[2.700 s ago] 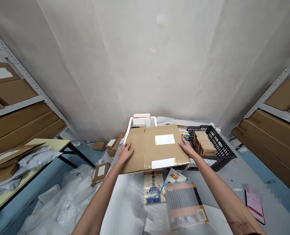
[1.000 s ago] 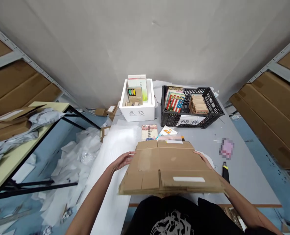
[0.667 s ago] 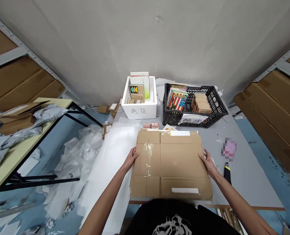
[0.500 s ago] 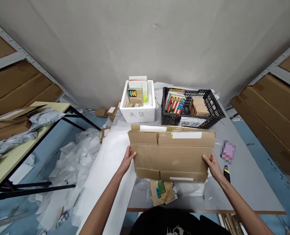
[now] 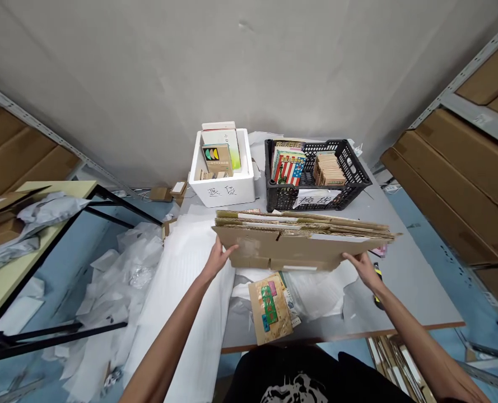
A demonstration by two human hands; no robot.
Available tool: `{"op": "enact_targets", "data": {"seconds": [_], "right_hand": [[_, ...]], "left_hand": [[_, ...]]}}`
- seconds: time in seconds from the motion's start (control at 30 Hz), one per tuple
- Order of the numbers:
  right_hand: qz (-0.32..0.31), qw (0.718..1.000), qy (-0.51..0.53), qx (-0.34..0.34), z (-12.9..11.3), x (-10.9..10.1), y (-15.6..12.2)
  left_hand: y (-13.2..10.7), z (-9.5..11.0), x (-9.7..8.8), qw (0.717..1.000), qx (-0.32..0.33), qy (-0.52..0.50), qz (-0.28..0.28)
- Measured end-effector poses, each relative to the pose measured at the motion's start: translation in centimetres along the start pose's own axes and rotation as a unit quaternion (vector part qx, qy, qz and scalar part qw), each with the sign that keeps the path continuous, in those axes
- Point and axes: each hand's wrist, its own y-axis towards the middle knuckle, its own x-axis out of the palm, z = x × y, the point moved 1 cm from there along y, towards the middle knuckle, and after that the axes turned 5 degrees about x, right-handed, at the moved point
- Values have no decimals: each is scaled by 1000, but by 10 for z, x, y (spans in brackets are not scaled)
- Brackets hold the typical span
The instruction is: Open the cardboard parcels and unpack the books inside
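Between my two hands is a stack of flattened cardboard boxes [image 5: 291,249], its layered top edges facing up. My left hand [image 5: 218,258] is closed on the stack's left end, thumb on the near face. At the right end my right hand [image 5: 361,270] grips it the same way; the fingers behind are hidden. Below the cardboard, a brown book with a green title block [image 5: 270,310] lies on the grey table [image 5: 417,291], beside clear and white wrapping [image 5: 322,291]. A yellow-and-black box cutter [image 5: 377,285] lies just right of my right hand, partly covered by my wrist.
A white foam box of books [image 5: 226,193] and a black plastic crate of books [image 5: 282,198] stand at the back. White foam sheeting [image 5: 164,302] hangs over the left side. Cardboard boxes [image 5: 450,184] fill the right shelf. A side table [image 5: 59,196] holds packages.
The cardboard stack has tipped so that its top edges show, and its lower edge has risen, uncovering more of the book and wrapping. Both hands keep hold. The view has shifted slightly.
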Motion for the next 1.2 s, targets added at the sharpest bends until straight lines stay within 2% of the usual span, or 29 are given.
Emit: {"op": "enact_targets", "data": {"seconds": [0.07,0.13,0.23,0.37,0.57,0.77,0.9,1.0,1.1,1.2], "right_hand": [[2,1000,-13,-25,-14,-9,10],[4,999,-39,-25,-19,-13,16],[-2,998,-69,3,-10,-10,16],[-6,997,-73,7,1,-3,17],[-9,998,-66,-8,-1,-8,21],[46,995,-53,-67,-9,-38,-9],[101,988,-33,-109,-23,-79,-33],[139,982,15,-125,-34,-121,-60],[213,963,80,-143,-37,-174,-99],[301,934,107,-160,-28,-232,-148]], "left_hand": [[11,6,-3,1000,19,14,-3],[14,5,3,999,32,20,-37],[7,-5,19,995,35,23,-88],[7,-13,34,992,32,36,-118],[21,-4,26,990,36,84,-104],[-4,21,12,990,57,114,-60],[-13,55,15,988,103,111,-35],[-13,98,32,989,127,79,-4],[-14,158,67,986,167,13,3],[-22,224,119,975,216,-58,-6]]}}
